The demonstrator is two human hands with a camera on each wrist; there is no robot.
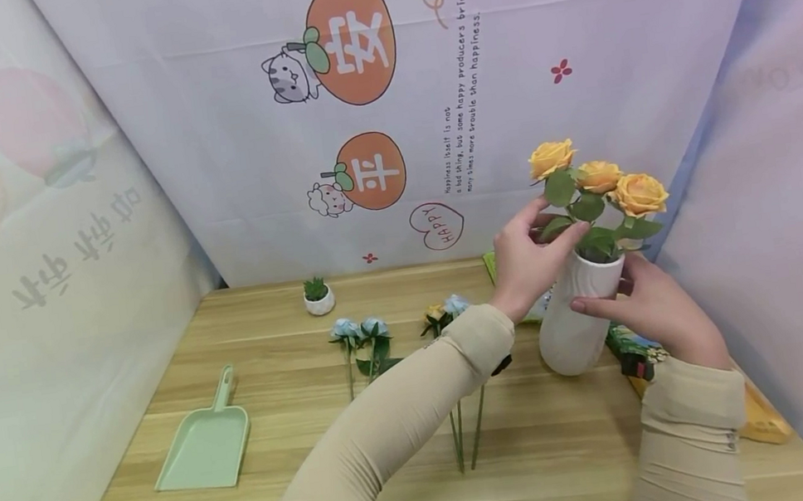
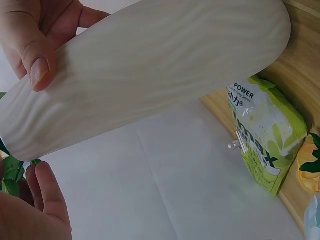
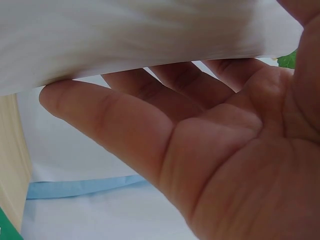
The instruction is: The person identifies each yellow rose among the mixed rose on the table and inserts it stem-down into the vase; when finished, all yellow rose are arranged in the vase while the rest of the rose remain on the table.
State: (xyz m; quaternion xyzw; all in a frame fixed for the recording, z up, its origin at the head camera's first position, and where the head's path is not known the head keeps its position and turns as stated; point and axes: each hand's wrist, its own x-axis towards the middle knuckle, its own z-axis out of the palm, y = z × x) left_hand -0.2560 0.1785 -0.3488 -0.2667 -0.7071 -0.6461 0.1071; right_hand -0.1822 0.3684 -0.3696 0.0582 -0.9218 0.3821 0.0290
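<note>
A white vase (image 1: 575,329) leans slightly right in the head view, holding yellow artificial roses (image 1: 599,178) with green leaves. My right hand (image 1: 655,309) grips it just below the rim, thumb on the front and fingers round the far side. The right wrist view shows those fingers (image 3: 107,107) against the white wall of the vase. Over the rim, my left hand (image 1: 529,258) holds the roses among their leaves between thumb and fingers. The lower stems are hidden inside the vase.
Blue roses (image 1: 359,330) and another yellow rose (image 1: 436,312) lie mid-table, partly behind my left sleeve. A green dustpan (image 1: 203,446) lies left, a small potted succulent (image 1: 318,296) stands at the back. Behind the vase is a green-and-white bag (image 2: 270,140); an orange object (image 1: 765,416) lies right.
</note>
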